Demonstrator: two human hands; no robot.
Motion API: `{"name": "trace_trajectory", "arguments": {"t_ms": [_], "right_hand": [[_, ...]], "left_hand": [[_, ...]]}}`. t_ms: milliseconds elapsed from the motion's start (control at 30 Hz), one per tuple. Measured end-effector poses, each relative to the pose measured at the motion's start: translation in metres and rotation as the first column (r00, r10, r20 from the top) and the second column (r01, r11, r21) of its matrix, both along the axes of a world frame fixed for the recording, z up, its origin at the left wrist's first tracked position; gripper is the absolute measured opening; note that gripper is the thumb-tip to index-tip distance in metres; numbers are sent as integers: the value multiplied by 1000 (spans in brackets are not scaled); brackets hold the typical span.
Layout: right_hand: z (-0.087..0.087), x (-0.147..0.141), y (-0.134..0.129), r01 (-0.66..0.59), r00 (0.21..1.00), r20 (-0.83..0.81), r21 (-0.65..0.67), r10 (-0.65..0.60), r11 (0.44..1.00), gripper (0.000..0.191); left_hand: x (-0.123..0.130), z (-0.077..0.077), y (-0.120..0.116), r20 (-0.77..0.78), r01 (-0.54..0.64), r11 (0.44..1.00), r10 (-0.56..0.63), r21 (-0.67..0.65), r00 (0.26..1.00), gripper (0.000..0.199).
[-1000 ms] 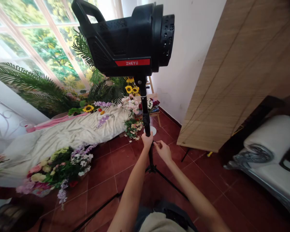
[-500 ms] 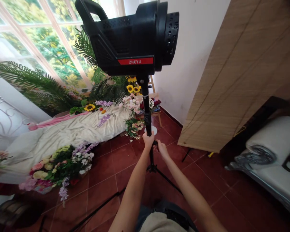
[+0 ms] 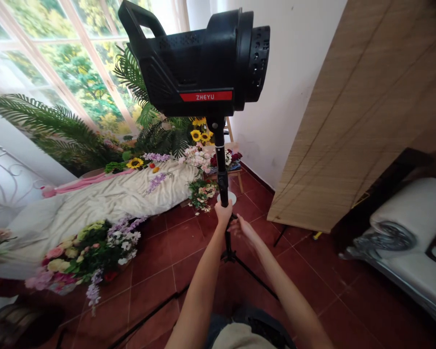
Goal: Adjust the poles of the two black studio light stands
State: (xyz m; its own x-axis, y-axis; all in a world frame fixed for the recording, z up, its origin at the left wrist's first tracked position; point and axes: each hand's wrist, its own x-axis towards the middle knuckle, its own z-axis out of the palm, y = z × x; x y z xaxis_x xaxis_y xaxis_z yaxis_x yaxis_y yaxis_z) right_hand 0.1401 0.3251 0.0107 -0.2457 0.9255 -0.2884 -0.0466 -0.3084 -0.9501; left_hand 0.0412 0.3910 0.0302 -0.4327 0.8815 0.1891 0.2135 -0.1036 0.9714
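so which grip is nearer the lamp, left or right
Left. The left grip is closed around the pole under the lamp; the right grip is lower, beside the pole.

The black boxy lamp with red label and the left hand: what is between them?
In the head view, a slender black pole runs from the lamp down to the left hand, which grips it.

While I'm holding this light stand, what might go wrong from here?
The bulky lamp sits high on a slim pole; if your gripping left hand slipped, it might tip. Your right hand is close beside the pole, so a pinch seems possible. A stand leg slants low in front of you and might trip you.
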Motion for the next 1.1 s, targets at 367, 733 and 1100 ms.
{"name": "trace_trajectory", "arguments": {"t_ms": [367,733,1100], "right_hand": [[17,3,-9,-132,623,698,538,-352,833,47],[3,7,12,-390,328,834,548,-444,740,55],[-7,-2,10,-172,499,751,575,-432,800,61]], "left_hand": [[-2,-2,2,11,-9,1000,9,-8,1000,26],[-3,2,0,-4,5,1000,-5,1,1000,25],[-5,7,-5,67,108,994,-105,-35,992,35]]}}
